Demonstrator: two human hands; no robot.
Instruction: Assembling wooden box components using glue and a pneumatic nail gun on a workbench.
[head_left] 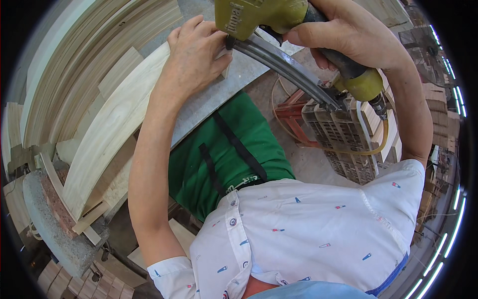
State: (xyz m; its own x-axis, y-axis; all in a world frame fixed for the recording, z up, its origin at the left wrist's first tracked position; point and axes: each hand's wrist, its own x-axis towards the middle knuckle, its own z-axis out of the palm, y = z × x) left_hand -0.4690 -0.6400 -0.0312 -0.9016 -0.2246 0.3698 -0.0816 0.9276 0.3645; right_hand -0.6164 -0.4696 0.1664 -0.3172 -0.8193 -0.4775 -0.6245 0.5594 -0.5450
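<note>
A yellow-green nail gun with a black grip is held in my right hand, its fingers wrapped round the handle. Its long grey magazine slants down to the right. Close to the gun's nose, my left hand is closed over the upper end of a pale wooden piece. This piece is broad and curved along one side, and it lies on a grey metal-topped table. My left fingertips are partly hidden, as is the spot under the gun's nose.
Curved wooden strips are stacked at the left. A grey stone-like block lies at the table's left end. To the right stands a plastic crate holding wood pieces, beside a red frame. A yellowish air hose loops down from the gun.
</note>
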